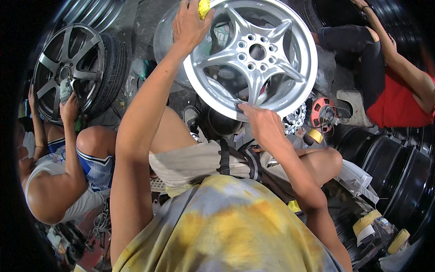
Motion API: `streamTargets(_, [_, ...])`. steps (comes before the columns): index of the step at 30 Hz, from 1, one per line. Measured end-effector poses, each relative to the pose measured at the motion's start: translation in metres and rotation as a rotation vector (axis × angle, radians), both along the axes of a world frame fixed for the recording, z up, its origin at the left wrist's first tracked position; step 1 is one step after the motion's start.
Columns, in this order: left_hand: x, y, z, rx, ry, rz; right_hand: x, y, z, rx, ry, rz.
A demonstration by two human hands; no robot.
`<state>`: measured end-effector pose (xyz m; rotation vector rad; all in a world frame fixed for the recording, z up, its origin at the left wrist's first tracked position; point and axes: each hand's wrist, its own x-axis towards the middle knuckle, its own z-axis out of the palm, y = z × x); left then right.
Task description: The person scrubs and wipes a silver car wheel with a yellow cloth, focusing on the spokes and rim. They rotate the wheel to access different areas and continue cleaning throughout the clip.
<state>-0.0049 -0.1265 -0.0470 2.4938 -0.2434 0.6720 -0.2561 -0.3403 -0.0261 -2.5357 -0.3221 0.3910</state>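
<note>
Silver wheel (247,51) is located straight ahead, beyond the lap (195,161), spoked face turned toward the wearer; round, so no long axis across the face. Near lip is touched by the right hand (265,124), fingers partly curled; whether the lip is gripped or only pressed cannot be told. From this hand, most of the wheel lies ahead. Far upper-left edge is overlapped by the left hand (192,25), closed around a crumpled yellow cloth (204,8); contact with the metal cannot be told. Wheel is thus spanned diagonally, near edge by right, far edge by left. Just right of the near lip, a red reel (322,113) and yellow tape roll (316,135) are seen. Farther right, black rims (380,163) are stacked. Off left, a dark wheel (65,68) is attended by a co-worker's hand (69,107). No container's contents can be made out.
</note>
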Motion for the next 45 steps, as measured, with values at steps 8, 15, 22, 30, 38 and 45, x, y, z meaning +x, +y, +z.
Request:
streamTargets(8, [0.021,0.008,-0.029,-0.086,-0.045,0.017,-0.002,0.01,0.003,-0.098,-0.078,0.022])
streamTargets(15, [0.018,0.01,-0.023,-0.134,0.064,-0.021,-0.012,0.004,0.011,-0.127,-0.048,0.008])
streamTargets(22, [0.011,0.004,-0.01,-0.161,0.146,-0.037,0.001,0.012,-0.001,-0.08,-0.078,-0.017])
streamTargets(30, [-0.013,-0.01,-0.002,0.189,-0.341,-0.157,0.011,0.008,-0.009,-0.088,-0.014,0.021])
streamTargets(38, [-0.162,-0.017,0.001,0.326,0.664,-0.79,-0.034,-0.01,0.007,0.034,-0.196,-0.105])
streamTargets(45, [-0.208,-0.062,0.0,0.5,0.626,-0.777,-0.041,-0.018,-0.002,0.013,-0.198,-0.303])
